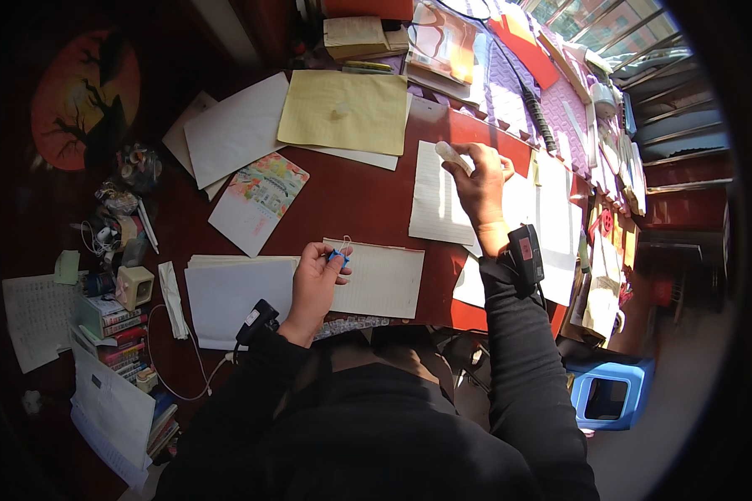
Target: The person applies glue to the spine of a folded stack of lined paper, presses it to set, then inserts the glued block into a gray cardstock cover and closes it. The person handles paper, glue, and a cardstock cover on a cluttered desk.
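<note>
Between the thumb and fingers of my left hand [309, 288] is a small blue binder clip [337, 257] with wire handles. That hand hovers over the left edge of a lined sheet [384, 280] near the desk's front. Farther off to the right, my right hand [482, 190] pinches a pale, short tube-like thing [449, 153] whose exact kind I cannot make out. It is held above another lined sheet [433, 200], in patchy sunlight. White sheets [522, 271] lie beneath and beside my right wrist.
White paper [238, 301] lies left of my left hand, with a floral-printed card [259, 200] beyond. A yellow sheet [342, 113] tops papers at the back. A racket handle [539, 121] rests back right. Stacked books [121, 334] line the left; a blue bin [614, 392] stands lower right.
</note>
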{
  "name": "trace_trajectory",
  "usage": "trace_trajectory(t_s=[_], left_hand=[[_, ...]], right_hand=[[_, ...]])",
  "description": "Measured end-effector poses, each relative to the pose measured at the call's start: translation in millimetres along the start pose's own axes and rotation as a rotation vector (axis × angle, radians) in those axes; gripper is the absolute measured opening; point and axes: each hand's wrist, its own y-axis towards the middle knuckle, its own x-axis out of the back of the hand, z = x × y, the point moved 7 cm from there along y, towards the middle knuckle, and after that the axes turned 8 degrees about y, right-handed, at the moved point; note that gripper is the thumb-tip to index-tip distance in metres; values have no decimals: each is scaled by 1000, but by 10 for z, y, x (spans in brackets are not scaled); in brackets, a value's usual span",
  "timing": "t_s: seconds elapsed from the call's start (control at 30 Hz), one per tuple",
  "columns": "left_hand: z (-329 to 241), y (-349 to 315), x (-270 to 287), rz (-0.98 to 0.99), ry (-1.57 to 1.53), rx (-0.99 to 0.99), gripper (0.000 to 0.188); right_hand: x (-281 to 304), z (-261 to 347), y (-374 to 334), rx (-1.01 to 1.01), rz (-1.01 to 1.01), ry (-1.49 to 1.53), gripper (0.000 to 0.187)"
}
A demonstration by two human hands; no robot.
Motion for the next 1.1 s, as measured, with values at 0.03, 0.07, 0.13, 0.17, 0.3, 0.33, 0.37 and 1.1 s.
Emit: trace_trajectory(t_s=[0.03, 0.07, 0.13, 0.17, 0.3, 0.33, 0.37, 1.1], left_hand=[[-46, 48, -36, -29, 31, -40, 11], [-91, 96, -65, -58, 65, -78, 11], [-178, 201, -99, -136, 175, -139, 16], [-228, 263, -138, -165, 242, -184, 17], [-409, 501, -252, -318, 482, -333, 22], [-446, 567, -280, -350, 521, -359, 23], [-477, 625, -307, -381, 560, -382, 23], [-431, 1303, -888, -216, 1329, -718, 23]], right_hand=[[-135, -128, 144, -20, 66, -44, 28], [-230, -229, 259, 7, 95, -82, 28], [-405, -435, 455, 47, 120, -125, 28], [-485, -539, 530, 53, 125, -145, 28], [-790, -875, 677, 49, 196, -94, 37], [-851, -919, 708, 89, 212, -112, 35], [-914, -948, 729, 121, 218, -132, 34], [-845, -1174, 194, -256, 811, -299, 80]])
